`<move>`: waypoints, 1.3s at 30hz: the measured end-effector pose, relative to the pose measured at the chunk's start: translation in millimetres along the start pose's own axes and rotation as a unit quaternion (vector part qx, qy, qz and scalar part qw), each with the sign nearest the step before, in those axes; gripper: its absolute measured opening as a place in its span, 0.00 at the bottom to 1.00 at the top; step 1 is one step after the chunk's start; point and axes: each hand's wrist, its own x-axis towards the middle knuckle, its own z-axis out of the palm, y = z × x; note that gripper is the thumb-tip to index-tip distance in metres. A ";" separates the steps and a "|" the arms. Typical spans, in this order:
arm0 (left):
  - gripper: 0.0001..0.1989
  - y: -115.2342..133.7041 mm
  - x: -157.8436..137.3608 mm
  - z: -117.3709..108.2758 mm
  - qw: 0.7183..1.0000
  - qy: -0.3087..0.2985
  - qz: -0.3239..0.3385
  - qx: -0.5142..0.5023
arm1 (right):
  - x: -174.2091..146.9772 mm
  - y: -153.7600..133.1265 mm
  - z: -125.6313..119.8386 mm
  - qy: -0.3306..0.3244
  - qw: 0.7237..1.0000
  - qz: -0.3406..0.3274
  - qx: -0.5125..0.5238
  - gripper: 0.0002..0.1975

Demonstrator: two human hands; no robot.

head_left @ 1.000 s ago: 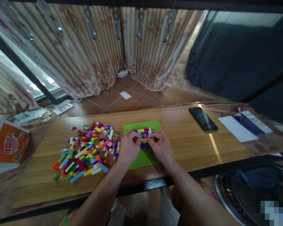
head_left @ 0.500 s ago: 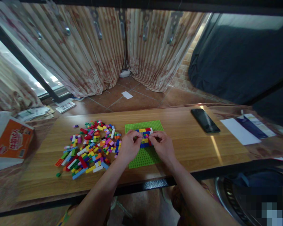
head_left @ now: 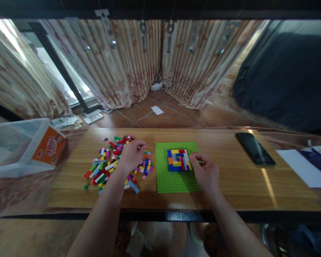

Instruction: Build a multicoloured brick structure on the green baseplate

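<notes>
My left hand (head_left: 132, 156) hovers over the right part of a loose pile of toy building bricks (head_left: 109, 166), its fingers curled together. Whether a small brick sits in them I cannot make out. On a green studded baseplate (head_left: 164, 184) lies a flat, roughly square block of coloured bricks (head_left: 178, 160), in blue, yellow, orange, red and white. Just right of that block, at the baseplate's right edge, my right hand (head_left: 207, 171) has its thumb and fingertips pinched. A bit of green shows between them, too small to name.
A black phone (head_left: 255, 148) lies on the right of the wooden table (head_left: 230, 192). Papers (head_left: 296, 166) are beyond it. A clear plastic box with an orange label (head_left: 49, 146) stands at the left. Curtains (head_left: 139, 71) hang behind.
My left hand has left the brick block and moved left over the loose pile. My right hand has drawn back to the block's right side, uncovering it. The view has shifted left.
</notes>
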 end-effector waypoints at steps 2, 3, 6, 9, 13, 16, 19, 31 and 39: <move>0.09 -6.4 -1.0 -5.4 1.000 -0.014 0.007 0.008 | -2.2 -0.3 0.7 -0.018 0.998 -0.053 -0.027 0.12; 0.10 -9.4 -1.4 -7.9 1.000 -0.020 0.012 0.008 | -3.5 0.4 1.5 -0.028 0.996 -0.078 -0.043 0.11; 0.10 -16.7 -2.0 -16.4 0.999 -0.036 0.026 0.006 | -7.5 5.7 4.9 -0.049 0.986 -0.134 -0.092 0.12; 0.11 -21.2 -1.8 -25.7 0.999 -0.040 0.014 0.003 | -9.6 12.8 6.7 -0.061 0.978 -0.151 -0.130 0.14; 0.09 -25.9 -3.4 -34.5 0.997 -0.074 0.012 -0.015 | -7.7 17.7 3.8 -0.063 0.975 -0.140 -0.159 0.14; 0.07 -29.6 -6.6 -37.4 0.991 -0.125 0.027 -0.041 | -4.5 19.5 0.4 -0.047 0.974 -0.139 -0.176 0.14; 0.07 -30.5 -9.7 -39.8 0.987 -0.149 0.022 -0.053 | -1.6 23.1 -1.9 -0.031 0.971 -0.137 -0.193 0.14; 0.07 -19.5 -9.0 -42.9 0.989 -0.140 0.030 -0.032 | -58.7 -24.0 22.4 -0.115 0.931 -0.324 -0.121 0.09; 0.08 -15.1 -7.9 -40.6 0.991 -0.125 0.027 -0.042 | -109.1 -49.9 79.8 -0.265 0.898 -0.329 -0.120 0.16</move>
